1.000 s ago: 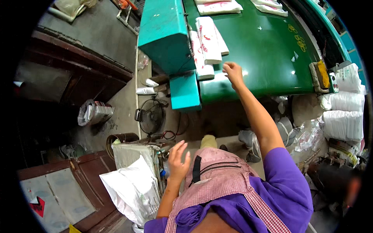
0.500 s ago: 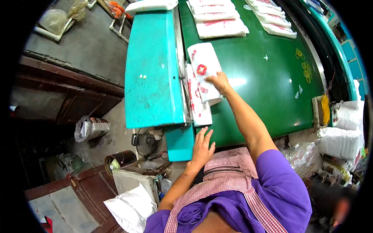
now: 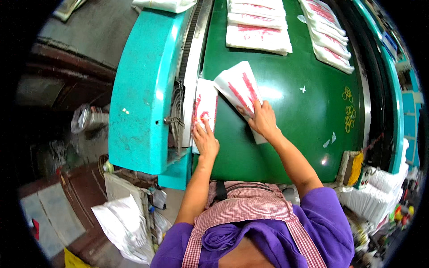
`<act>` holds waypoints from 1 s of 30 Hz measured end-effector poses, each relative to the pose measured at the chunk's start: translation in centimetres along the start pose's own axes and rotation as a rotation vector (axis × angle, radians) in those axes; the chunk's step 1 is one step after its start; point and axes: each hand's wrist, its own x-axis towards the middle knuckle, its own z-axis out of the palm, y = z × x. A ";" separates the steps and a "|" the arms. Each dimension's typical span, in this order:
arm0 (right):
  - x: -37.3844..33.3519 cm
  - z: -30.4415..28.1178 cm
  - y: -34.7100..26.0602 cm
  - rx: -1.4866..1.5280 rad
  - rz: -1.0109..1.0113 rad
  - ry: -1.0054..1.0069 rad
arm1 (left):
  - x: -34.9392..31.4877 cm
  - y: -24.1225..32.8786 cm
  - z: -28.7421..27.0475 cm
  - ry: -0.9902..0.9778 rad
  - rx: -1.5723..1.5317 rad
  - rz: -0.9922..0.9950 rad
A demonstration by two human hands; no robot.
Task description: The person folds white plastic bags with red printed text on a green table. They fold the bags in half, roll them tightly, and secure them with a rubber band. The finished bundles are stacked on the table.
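Observation:
My right hand (image 3: 265,119) is closed on the right edge of a folded stack of white plastic bags (image 3: 239,85) with red print. That stack is held tilted over the green table (image 3: 286,156), its upper end leaning left. A second, narrower folded stack of white plastic bags (image 3: 206,99) lies along the table's left edge, beside the metal rail. My left hand (image 3: 206,142) rests on its near half, fingers stretched over the red print. The palm side of both hands is hidden.
Overlapping rows of white bag stacks (image 3: 259,38) and more bag stacks (image 3: 333,44) lie at the far side. Yellow rubber bands (image 3: 348,111) and plastic scraps (image 3: 330,140) sit at the right. A turquoise machine cover (image 3: 138,98) borders the left; a yellow-sided block (image 3: 355,169) stands at the near right corner.
My left hand has moved forward onto the bags at the left edge. The bags in my right hand have been lifted away to the right and turned, now showing red stripes. The view has shifted.

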 end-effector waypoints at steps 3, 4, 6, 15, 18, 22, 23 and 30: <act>-3.2 -2.0 1.9 0.063 -0.094 -0.029 | 1.1 3.3 -2.0 -0.092 -0.367 -0.171; -3.6 -1.2 2.6 0.092 -0.099 -0.008 | 1.5 4.7 -3.4 -0.165 -0.555 -0.236; -5.0 -0.2 3.3 0.243 -0.230 0.094 | 0.3 7.3 -1.7 -0.178 -1.382 -0.336; -1.0 1.4 8.5 0.617 -0.617 -0.251 | 7.2 14.9 -0.8 -0.015 -0.350 -0.454; 6.5 0.4 11.3 0.562 -0.754 -0.410 | 12.7 14.5 -0.9 0.008 -0.273 -0.350; 21.3 -5.3 15.0 0.051 -0.531 0.034 | 20.3 12.9 1.5 0.246 -0.082 -0.059; 25.5 -6.0 16.6 -0.069 -0.542 0.152 | 21.5 12.0 2.8 0.239 -0.032 -0.025; 49.6 -3.4 22.7 -0.283 -0.280 0.041 | 26.0 9.9 8.7 0.258 0.019 0.016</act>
